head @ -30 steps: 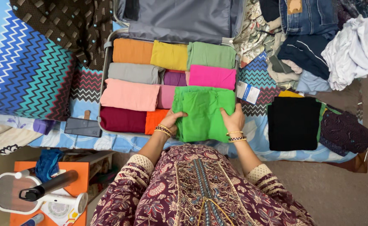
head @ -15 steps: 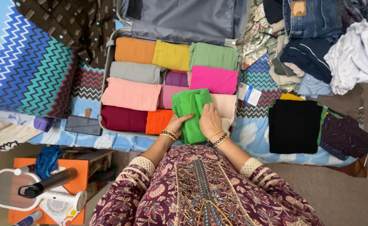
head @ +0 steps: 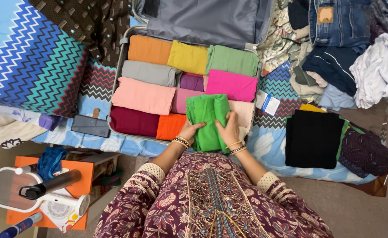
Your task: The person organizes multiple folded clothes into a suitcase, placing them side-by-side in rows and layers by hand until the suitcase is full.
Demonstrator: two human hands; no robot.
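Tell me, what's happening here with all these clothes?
A person is bent over an open suitcase on a bed, with both hands on a folded bright green cloth. The left hand grips its near left side and the right hand presses its right side. The cloth lies at the near right corner of the suitcase, beside rows of folded clothes in orange, yellow, pink, grey and maroon. More clothes are piled to the right, including a folded black garment.

head-worn camera, looking steeply down, close above open suitcase (head: 122,48) on bed
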